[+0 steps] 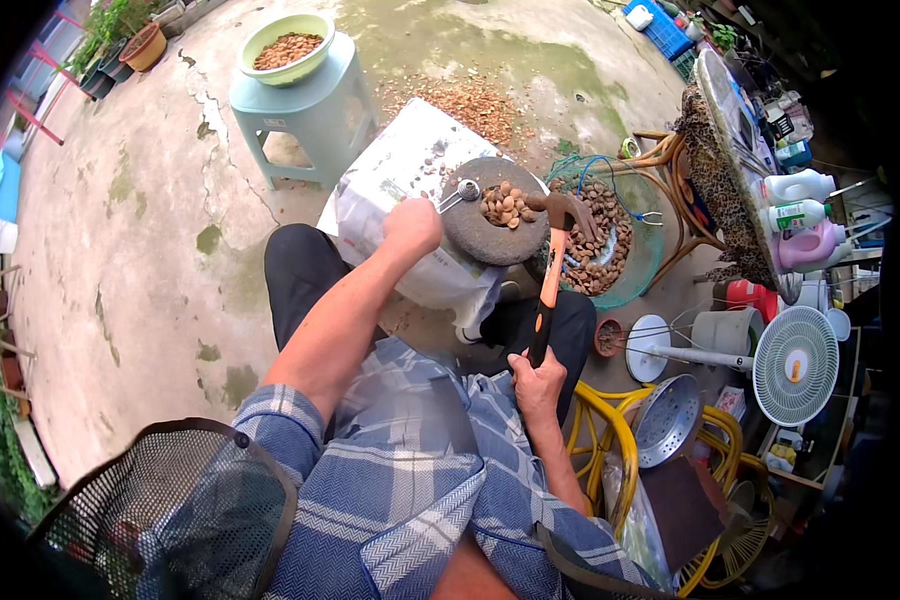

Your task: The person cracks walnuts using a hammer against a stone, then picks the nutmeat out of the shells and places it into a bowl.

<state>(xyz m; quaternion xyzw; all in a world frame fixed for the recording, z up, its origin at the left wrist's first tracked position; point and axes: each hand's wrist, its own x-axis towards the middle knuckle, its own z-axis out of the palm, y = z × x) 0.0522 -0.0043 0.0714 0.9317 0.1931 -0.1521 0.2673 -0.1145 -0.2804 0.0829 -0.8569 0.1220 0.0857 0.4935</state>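
My left hand (414, 226) grips a metal wire tool with a coiled, ring-like end (466, 189), which lies over the left part of a round grey stone (487, 241). Brown nut-like pits (504, 204) fill the hollow in the middle of the stone. My right hand (538, 384) is closed round the lower handle of a claw hammer (549, 285) with an orange and black grip. The hammer's head is raised towards the stone's right edge, beside the pits. The stone rests on a stand covered with white sheeting (390, 157), with shell bits scattered on it.
A green mesh basket (649, 259) of pits stands right of the stone. Beyond the stand lies a heap of shell bits (472, 109). A plastic stool (300, 112) bears a pale green bowl (324, 60) of brown kernels. A fan (795, 394) and yellow-framed chair (622, 442) are close on the right.
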